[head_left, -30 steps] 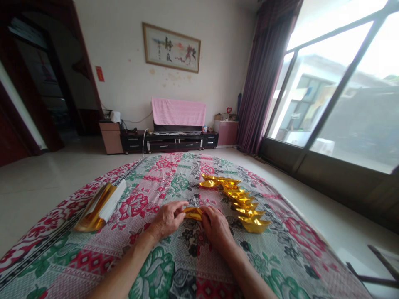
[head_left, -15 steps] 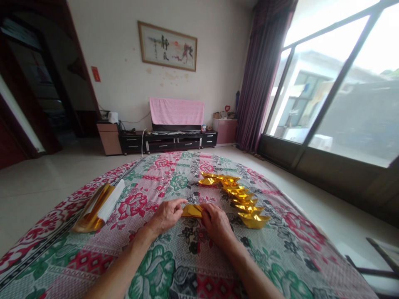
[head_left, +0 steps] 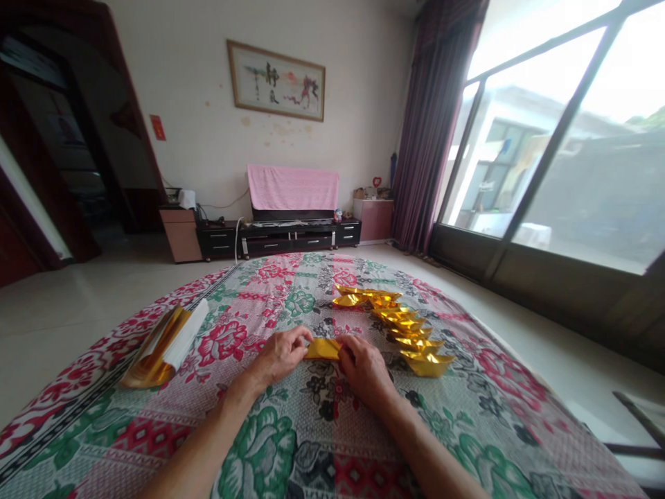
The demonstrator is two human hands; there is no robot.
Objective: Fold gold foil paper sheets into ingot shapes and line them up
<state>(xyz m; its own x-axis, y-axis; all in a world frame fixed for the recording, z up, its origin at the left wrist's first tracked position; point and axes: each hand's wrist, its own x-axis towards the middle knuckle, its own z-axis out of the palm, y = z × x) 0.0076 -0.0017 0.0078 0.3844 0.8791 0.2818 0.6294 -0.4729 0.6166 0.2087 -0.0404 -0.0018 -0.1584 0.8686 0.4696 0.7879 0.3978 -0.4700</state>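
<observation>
Between my two hands is a folded piece of gold foil paper, a small flat strip just over the flowered cloth. My left hand pinches its left end with thumb and fingers. At the right end, my right hand grips it with curled fingers. To the right of my right hand, several folded gold paper ingots stand in a row that runs back and to the left. Off to the left lies a curled stack of gold foil sheets with white backs.
A flowered cloth covers the round table. Beyond it, against the wall, stands a low black TV cabinet with a pink cloth draped over a screen. A purple curtain and large windows are on the right.
The gold paper's visible face is now smoother and plainer, without the flap edges seen before. Both hands have shifted slightly, still at its two ends.
</observation>
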